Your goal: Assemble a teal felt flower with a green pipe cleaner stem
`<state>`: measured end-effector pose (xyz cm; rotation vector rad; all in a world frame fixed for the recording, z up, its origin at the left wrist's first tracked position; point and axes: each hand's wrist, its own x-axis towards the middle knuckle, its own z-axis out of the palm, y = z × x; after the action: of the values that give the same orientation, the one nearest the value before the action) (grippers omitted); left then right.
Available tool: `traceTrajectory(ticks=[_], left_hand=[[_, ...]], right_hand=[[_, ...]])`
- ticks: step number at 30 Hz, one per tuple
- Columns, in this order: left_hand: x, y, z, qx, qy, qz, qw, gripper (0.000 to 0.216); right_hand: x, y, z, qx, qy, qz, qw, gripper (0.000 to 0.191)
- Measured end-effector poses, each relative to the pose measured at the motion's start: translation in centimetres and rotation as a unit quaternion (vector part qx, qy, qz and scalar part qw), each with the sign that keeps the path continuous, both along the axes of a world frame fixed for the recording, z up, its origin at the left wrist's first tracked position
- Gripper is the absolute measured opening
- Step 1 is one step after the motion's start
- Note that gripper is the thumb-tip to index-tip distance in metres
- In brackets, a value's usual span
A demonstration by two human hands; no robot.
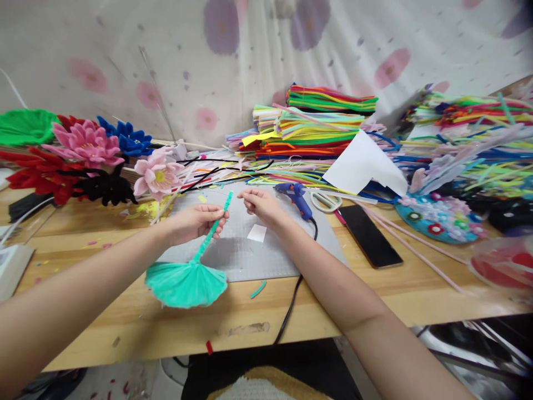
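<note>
A turquoise fan-shaped pipe-cleaner leaf (187,284) hangs below its fuzzy wrapped stem (207,243), tilted over the near edge of the grey cutting mat (245,261). My left hand (204,219) pinches that stem near its upper end, the tip poking up past the fingers. Just right of the tip, my right hand (259,203) is raised with curled fingers pressed together. Whether anything thin sits between those fingertips I cannot make out. A small white paper square (257,233) lies on the mat beneath my right hand.
A blue glue gun (296,200) with a black cord, scissors (326,201) and a black phone (370,235) lie right of my right hand. Fuzzy flowers (156,173) stand at the left. Bundled pipe cleaners (316,130) are stacked behind. A short turquoise scrap (258,289) lies in front.
</note>
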<state>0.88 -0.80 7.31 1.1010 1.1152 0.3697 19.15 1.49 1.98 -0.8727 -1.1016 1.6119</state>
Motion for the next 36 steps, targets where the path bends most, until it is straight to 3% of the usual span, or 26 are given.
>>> traceTrajectory(ticks=[6,9,14,17,22,28,36], left_hand=[[-0.3,0.1,1.1,-0.067,0.047,-0.019,0.996,0.012],[-0.5,-0.2,1.4,-0.053,0.044,-0.027,0.997,0.023],[-0.4,-0.7,1.5,-0.016,0.032,-0.032,0.999,0.033],[-0.4,-0.8,1.1,-0.004,0.024,-0.02,0.999,0.032],[-0.4,-0.7,0.5,0.009,0.024,0.003,1.0,0.028],[0.6,-1.1,0.7,0.044,0.063,0.026,0.997,0.018],[1.1,-1.5,1.1,0.067,0.106,0.058,0.99,0.016]], right_hand=[[-0.7,-0.2,-0.1,0.005,-0.076,-0.036,0.996,0.02],[-0.9,-0.3,-0.6,0.03,-0.133,-0.047,0.99,0.025],[-1.1,-0.5,-1.1,0.087,-0.137,0.009,0.987,0.023],[-1.3,-0.8,-1.1,0.143,-0.121,-0.027,0.982,0.022],[-1.5,-1.3,-1.1,0.203,-0.182,-0.093,0.958,0.027],[-1.6,-2.2,-0.3,0.23,-0.272,-0.041,0.933,0.019],[-1.4,-2.7,0.7,0.277,-0.372,-0.036,0.885,0.011]])
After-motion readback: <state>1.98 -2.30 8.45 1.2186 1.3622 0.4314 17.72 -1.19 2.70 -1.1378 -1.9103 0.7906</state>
